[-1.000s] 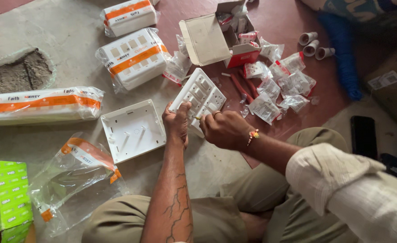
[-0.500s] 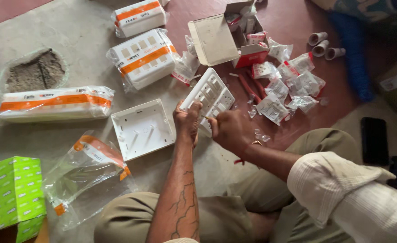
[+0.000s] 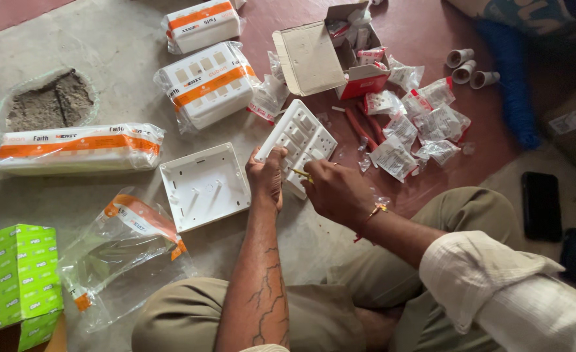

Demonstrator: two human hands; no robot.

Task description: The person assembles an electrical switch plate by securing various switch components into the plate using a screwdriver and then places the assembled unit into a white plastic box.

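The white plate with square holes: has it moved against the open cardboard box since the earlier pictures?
No. The white plate stays just below the open cardboard box, held by the left hand.

A building site or home under wiring: bare concrete floor (image 3: 92, 39), packed switch plates (image 3: 206, 85), conduit fittings (image 3: 470, 68).

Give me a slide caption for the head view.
Left hand steadies a white switch plate while right hand works it with a yellow tool.

**Khaki trousers, one rolled white sleeve**

The left arm (image 3: 262, 274) is bare, with a dark branching mark along the forearm. The right arm wears a rolled white sleeve (image 3: 497, 280) and, just beyond it, a thin gold wristband (image 3: 376, 210). Khaki trousers (image 3: 314, 319).
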